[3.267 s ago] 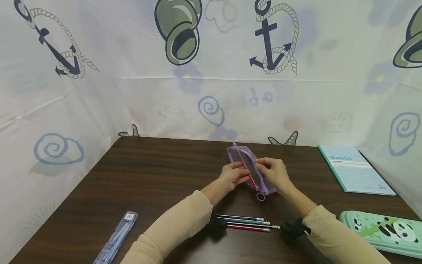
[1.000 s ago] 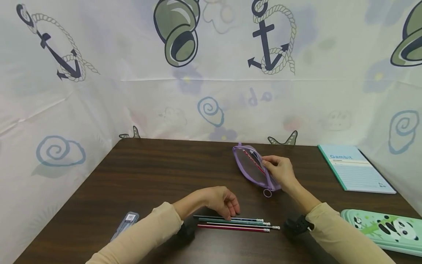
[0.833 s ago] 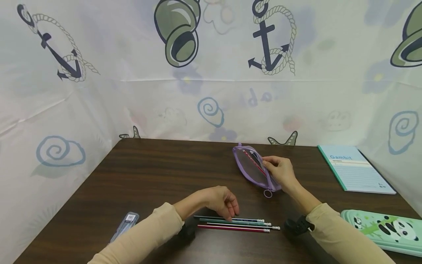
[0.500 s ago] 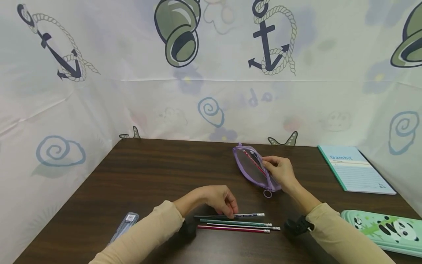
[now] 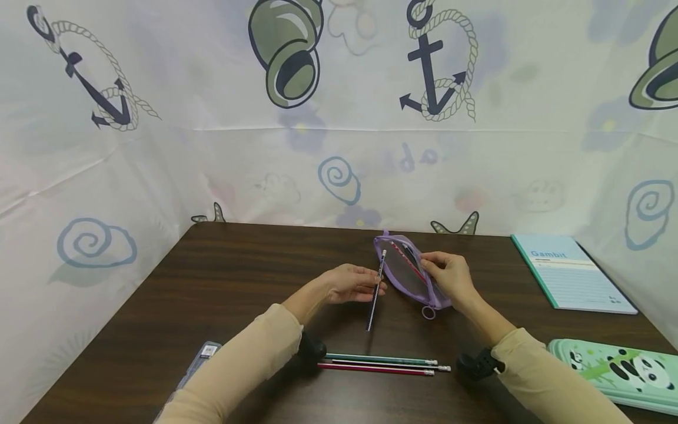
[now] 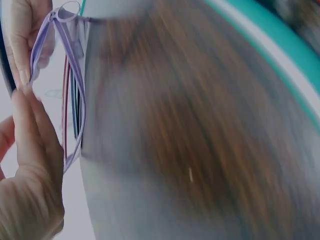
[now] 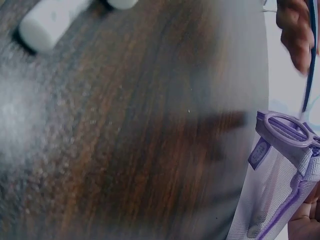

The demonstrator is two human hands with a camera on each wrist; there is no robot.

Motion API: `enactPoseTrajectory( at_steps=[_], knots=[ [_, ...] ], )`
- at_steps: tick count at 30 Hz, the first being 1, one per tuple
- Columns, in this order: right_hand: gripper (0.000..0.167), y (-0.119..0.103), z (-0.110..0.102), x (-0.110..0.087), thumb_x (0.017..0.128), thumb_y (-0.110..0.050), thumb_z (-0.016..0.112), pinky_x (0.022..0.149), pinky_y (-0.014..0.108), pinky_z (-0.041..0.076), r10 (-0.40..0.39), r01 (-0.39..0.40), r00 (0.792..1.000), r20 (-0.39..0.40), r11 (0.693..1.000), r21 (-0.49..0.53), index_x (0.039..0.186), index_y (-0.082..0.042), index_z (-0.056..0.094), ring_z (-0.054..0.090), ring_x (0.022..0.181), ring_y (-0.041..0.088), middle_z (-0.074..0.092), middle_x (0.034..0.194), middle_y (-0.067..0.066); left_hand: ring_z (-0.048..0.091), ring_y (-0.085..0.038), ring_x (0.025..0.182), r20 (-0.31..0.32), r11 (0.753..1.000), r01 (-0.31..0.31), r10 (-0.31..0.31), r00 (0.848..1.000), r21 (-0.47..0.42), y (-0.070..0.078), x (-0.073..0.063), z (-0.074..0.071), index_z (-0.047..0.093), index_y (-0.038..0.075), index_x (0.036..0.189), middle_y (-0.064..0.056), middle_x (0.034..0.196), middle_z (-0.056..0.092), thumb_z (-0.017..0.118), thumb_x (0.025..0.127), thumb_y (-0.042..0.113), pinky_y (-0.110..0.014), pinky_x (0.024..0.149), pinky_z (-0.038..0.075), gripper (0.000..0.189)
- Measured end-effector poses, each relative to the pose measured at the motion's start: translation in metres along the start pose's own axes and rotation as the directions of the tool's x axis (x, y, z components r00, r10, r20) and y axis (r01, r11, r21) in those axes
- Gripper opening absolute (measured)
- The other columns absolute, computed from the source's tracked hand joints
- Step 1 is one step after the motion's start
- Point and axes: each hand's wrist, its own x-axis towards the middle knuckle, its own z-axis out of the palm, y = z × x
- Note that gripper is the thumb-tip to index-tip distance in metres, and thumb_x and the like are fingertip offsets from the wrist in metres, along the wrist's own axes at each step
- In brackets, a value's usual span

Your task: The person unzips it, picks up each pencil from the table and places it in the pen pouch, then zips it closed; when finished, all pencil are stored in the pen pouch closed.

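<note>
My left hand point(image 5: 352, 284) pinches a dark pencil point(image 5: 374, 306) with a white eraser end, held steeply slanted beside the left rim of a purple mesh zip pouch point(image 5: 392, 278). The right hand point(image 5: 449, 274) grips the pouch's right edge between thumb and fingers, and the pouch mouth gapes. Inside lie a red pencil point(image 5: 408, 261) and a dark one, seen also in the left wrist view as thin shafts behind the purple zip edge point(image 6: 75, 65). In the right wrist view the pouch's zip ring point(image 7: 286, 129) is close up, the pencil point(image 7: 311, 75) above it.
Several pencils lie side by side nearer me, among them a green pencil point(image 5: 381, 358) and a red pencil point(image 5: 376, 368). A green panda pencil case point(image 5: 614, 371) and a notebook point(image 5: 572, 277) lie to the right. A clear case point(image 5: 203, 356) is partly hidden by the left sleeve.
The left hand has picked the dark pencil from the row on the table, raised it and turned it up toward the pouch. The right hand has kept its hold on the pouch.
</note>
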Motion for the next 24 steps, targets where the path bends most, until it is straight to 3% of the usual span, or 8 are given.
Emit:
enactPoseTrajectory(
  at_steps=[4,6,11,15,24],
  knots=[
    [0.022,0.0,0.002,0.0,0.09,-0.005,0.062,0.06,0.011,0.05,-0.005,0.005,1.0,0.005,1.0,0.02,0.107,0.009,0.065,0.051,0.068,-0.002,0.065,0.089,0.009,0.061,-0.024,0.109,-0.111,0.984,-0.014,-0.006,0.994,-0.176,0.001,0.012,0.008,0.045,-0.006,0.132,-0.019,0.123,0.06,0.049,0.096,0.0,-0.031,0.097,0.05,0.037],
    [0.022,-0.001,0.003,-0.001,0.09,-0.005,0.061,0.059,0.011,0.049,-0.01,0.01,1.0,0.005,1.0,0.024,0.107,0.009,0.065,0.051,0.067,-0.001,0.065,0.088,0.01,0.057,-0.027,0.116,-0.159,0.972,-0.029,-0.009,0.987,-0.234,0.002,0.018,0.013,0.043,-0.006,0.133,-0.021,0.13,0.055,0.051,0.094,-0.002,-0.036,0.102,0.045,0.04],
    [0.022,-0.003,0.005,-0.002,0.09,-0.004,0.061,0.058,0.012,0.049,-0.018,0.017,1.0,0.016,1.0,0.022,0.106,0.01,0.065,0.051,0.067,0.0,0.066,0.089,0.013,0.065,-0.022,0.1,-0.287,0.946,-0.081,-0.013,0.958,-0.313,0.003,0.031,0.023,0.046,-0.006,0.132,-0.022,0.127,0.056,0.056,0.091,-0.003,-0.032,0.096,0.05,0.042],
    [0.022,-0.003,0.008,-0.003,0.09,-0.003,0.061,0.058,0.014,0.05,-0.017,0.016,0.999,0.027,0.999,0.029,0.106,0.011,0.065,0.052,0.067,0.001,0.066,0.089,0.015,0.067,-0.018,0.086,-0.35,0.934,-0.115,-0.012,0.936,-0.338,0.002,0.037,0.03,0.047,-0.007,0.132,-0.023,0.124,0.058,0.059,0.089,-0.004,-0.029,0.088,0.054,0.044],
    [0.021,-0.003,0.009,-0.004,0.091,-0.004,0.06,0.058,0.014,0.05,-0.017,0.016,0.999,0.041,1.0,0.017,0.106,0.009,0.066,0.052,0.068,0.003,0.066,0.094,0.019,0.064,-0.028,0.102,-0.429,0.934,-0.183,0.037,0.903,-0.307,0.001,0.048,0.041,0.048,-0.009,0.13,-0.027,0.123,0.057,0.06,0.087,-0.007,-0.031,0.086,0.054,0.044]
  ],
)
